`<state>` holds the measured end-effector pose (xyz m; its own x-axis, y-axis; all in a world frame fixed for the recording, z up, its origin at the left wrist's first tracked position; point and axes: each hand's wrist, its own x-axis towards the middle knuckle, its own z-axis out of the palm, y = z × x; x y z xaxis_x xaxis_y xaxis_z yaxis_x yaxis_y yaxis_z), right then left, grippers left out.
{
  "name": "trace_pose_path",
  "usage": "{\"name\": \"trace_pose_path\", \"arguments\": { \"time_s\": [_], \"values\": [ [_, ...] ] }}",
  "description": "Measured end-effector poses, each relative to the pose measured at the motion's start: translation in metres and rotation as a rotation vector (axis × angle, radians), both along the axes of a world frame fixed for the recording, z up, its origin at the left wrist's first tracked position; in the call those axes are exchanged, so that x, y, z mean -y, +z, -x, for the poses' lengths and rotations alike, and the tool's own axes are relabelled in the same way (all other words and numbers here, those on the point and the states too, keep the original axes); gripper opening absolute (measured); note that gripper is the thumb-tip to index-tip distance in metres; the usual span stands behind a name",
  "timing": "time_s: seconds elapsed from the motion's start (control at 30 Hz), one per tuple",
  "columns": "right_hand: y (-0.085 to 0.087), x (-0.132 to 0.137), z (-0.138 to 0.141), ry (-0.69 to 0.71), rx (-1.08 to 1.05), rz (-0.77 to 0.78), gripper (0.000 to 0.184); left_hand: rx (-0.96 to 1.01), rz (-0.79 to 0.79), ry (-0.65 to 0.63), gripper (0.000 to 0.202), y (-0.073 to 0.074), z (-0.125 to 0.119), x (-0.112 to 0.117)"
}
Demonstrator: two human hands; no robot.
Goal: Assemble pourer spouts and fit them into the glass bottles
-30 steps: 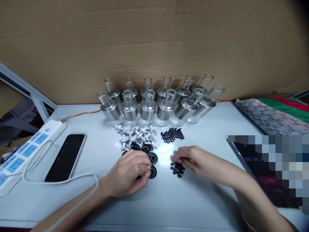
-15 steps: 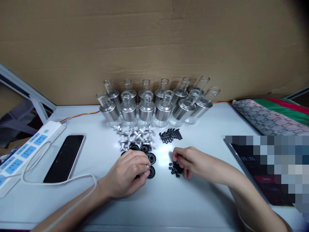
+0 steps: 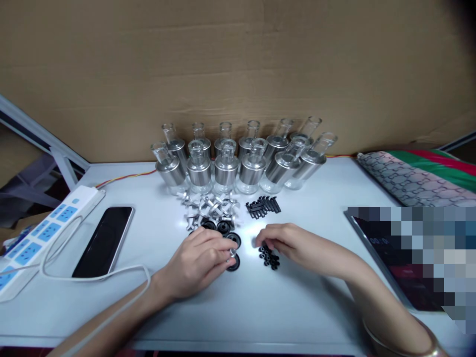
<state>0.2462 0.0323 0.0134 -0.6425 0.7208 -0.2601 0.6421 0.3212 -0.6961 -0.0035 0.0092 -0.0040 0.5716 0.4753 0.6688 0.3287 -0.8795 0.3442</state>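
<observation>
My left hand [image 3: 201, 263] is closed, pinching a small silver metal piece [image 3: 232, 253] at its fingertips, just above a black round disc [image 3: 234, 264]. More black discs [image 3: 224, 227] lie beside it. My right hand [image 3: 288, 243] has its fingers pinched together at the left edge of a little heap of small black rings [image 3: 269, 258]; what it holds is too small to make out. A pile of silver metal fittings [image 3: 210, 208] and a bundle of short black rods [image 3: 263, 206] lie farther back. Several glass bottles with silver collars [image 3: 226, 168] stand in two rows behind them.
A black phone [image 3: 103, 240] lies face up at the left, beside a white power strip [image 3: 40, 233] and its white cable [image 3: 92, 277]. A tablet [image 3: 386, 263] sits at the right, a patterned fabric bag [image 3: 416, 178] behind it. A cardboard wall [image 3: 238, 64] closes off the back.
My right hand has slid left across the small black rings toward my left hand. My left hand has lifted its fingertips slightly, and the silver piece now shows.
</observation>
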Motion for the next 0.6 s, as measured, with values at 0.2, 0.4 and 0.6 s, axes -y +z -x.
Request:
{"name": "trace_pose_path", "arguments": {
  "time_s": [0.2, 0.4, 0.6],
  "values": [
    [-0.0002, 0.0011, 0.0011, 0.027, 0.039, -0.016, 0.044, 0.029, 0.019, -0.018, 0.009, -0.0003, 0.0007, -0.0005],
    [-0.001, -0.0004, 0.0019, 0.01, -0.006, -0.063, 0.044, 0.135, 0.073, -0.067, 0.012, -0.0041, -0.0005, 0.0009],
    [-0.0026, 0.002, 0.0091, 0.064, -0.044, -0.085, 0.047, 0.174, 0.063, -0.056, 0.017, -0.007, -0.0008, 0.0018]
  ]
}}
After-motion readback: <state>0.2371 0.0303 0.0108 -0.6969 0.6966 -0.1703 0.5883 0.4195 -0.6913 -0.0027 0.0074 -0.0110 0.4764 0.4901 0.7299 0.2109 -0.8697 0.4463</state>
